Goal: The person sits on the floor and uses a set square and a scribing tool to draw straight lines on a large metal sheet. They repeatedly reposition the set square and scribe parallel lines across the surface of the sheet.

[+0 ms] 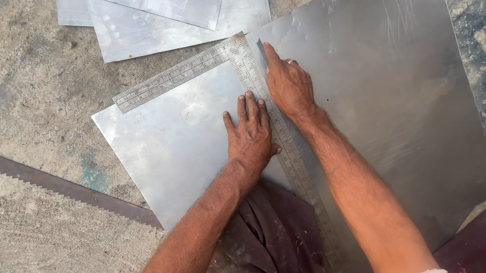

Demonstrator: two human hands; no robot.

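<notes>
Left hand lies flat with fingers spread on the metal ruler, pressing it onto the big metal sheet on the floor, while the right hand pinches a small sharp tool beside the ruler.

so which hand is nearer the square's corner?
Right. The right hand sits just beside the corner of the steel square; the left hand presses its long blade lower down.

Dull-sheened smooth metal sheet, engraved steel square, rough pitted concrete floor.
</notes>
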